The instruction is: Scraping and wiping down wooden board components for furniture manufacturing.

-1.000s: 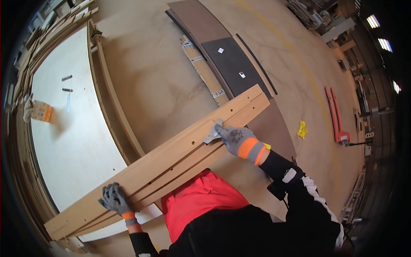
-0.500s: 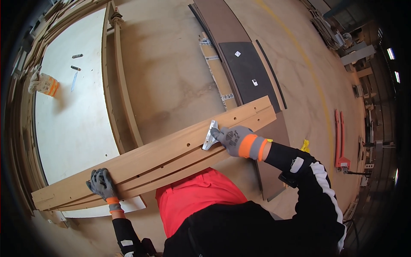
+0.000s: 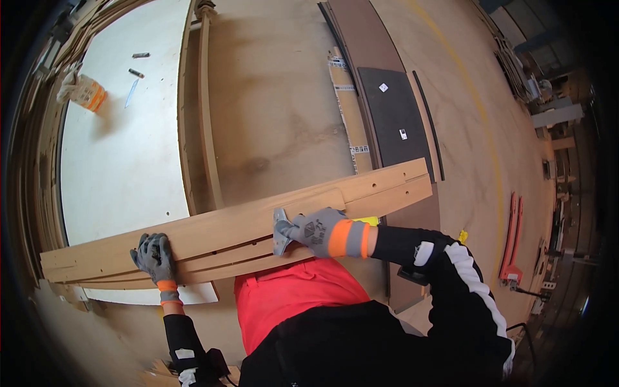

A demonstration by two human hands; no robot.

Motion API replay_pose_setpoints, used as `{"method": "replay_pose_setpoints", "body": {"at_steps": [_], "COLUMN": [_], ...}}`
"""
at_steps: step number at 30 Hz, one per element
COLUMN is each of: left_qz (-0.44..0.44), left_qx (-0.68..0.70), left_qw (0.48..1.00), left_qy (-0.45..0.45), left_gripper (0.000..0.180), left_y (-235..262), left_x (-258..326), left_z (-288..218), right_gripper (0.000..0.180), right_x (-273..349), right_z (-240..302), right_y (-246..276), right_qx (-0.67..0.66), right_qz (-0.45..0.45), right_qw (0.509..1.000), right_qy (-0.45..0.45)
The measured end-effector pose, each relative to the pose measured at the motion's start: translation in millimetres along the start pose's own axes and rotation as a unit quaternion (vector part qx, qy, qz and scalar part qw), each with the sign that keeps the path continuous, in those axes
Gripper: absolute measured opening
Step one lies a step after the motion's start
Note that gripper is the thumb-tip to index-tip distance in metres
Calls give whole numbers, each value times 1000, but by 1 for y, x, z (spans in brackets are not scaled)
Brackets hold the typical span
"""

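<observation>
Several long wooden boards (image 3: 213,230) lie side by side across the front of me, dotted with small dark holes. My left hand (image 3: 153,257), in a grey glove with an orange cuff, rests on top of them toward the left end, fingers apart. Closed around a scraper is my right hand (image 3: 316,231), gloved the same way. The scraper's wide silver metal head (image 3: 280,231) meets the boards near their middle. A yellow end (image 3: 368,220) sticks out beside the right cuff, apparently the scraper's handle; the grip between is hidden by the glove.
Beyond the boards at left is a white panel (image 3: 122,155) bearing a plastic bag (image 3: 82,90) and small dark tools. Dark brown panels (image 3: 390,109) lie on the floor at right. Farther right stands a red pallet jack (image 3: 512,238). Stacked wood lines the left edge.
My right hand has slid the scraper leftward along the boards and a little toward me. The left hand stays on the boards. The whole view has shifted slightly.
</observation>
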State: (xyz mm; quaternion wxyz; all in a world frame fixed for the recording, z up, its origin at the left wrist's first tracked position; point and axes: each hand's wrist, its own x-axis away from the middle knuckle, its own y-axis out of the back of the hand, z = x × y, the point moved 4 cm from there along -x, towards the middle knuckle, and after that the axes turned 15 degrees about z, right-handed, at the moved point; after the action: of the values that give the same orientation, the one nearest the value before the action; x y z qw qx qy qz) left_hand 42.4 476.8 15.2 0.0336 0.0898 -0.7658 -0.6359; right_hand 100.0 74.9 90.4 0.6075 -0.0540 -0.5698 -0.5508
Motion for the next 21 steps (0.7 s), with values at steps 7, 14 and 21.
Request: {"method": "replay_pose_setpoints", "body": {"at_steps": [7,14,21], "left_qz": [26,29,25], "left_qx": [27,26,-4], "left_qw": [999,999,1000], "left_qy": [-17,6,15], "left_gripper": [14,19,15], "left_y": [10,14,9], "left_x": [8,18,22], "left_z": [5,28,31], "right_gripper": [53,42,39], "right_x": [64,79,70], "right_z": [-50,-49,-43], "right_y": [-28,-37,-39], "right_qx": [3,7,38], "right_qz": [-101,-15,7], "right_qw": [994,994,996], "right_qy": [-40,-111,-85]}}
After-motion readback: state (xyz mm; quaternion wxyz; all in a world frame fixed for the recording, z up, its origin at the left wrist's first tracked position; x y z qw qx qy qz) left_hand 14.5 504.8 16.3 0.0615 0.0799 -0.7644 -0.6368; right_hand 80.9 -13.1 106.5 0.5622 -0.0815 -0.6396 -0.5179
